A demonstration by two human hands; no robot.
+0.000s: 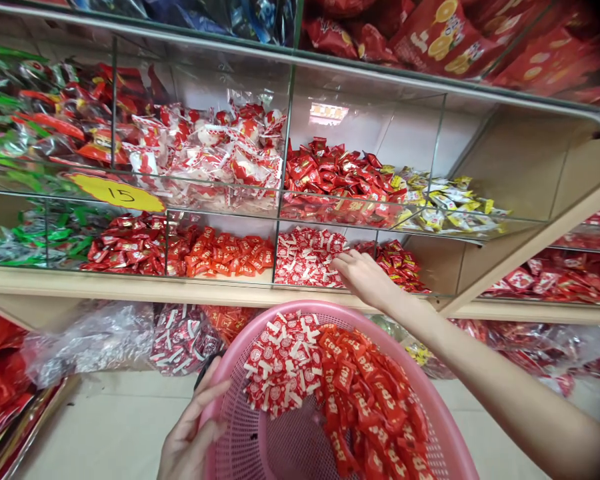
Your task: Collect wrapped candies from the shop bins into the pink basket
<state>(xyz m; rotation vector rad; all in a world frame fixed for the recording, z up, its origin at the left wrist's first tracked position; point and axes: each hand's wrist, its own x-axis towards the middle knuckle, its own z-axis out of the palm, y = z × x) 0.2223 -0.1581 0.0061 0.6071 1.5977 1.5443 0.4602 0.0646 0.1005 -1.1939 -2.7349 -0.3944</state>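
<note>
A pink plastic basket [313,308] is tilted in front of me at the bottom. My left hand [193,427] grips its left rim. Inside lie red-and-white wrapped candies [283,363] on the left and a larger heap of orange-red wrapped candies [367,400] on the right. My right hand [363,275] reaches over the basket into a low glass-fronted compartment, at the right side of a pile of red-and-white candies [307,257]. Its fingers are bent and drawn together at the pile; what is between them is hidden.
Glass dividers split the shelves [130,283] into bins of wrapped sweets. A yellow tag [117,192] marked 15 hangs on the left. Above sit larger red packets [445,37]. Clear plastic bags of candy [185,337] lie under the bottom shelf, on the tiled floor [115,420].
</note>
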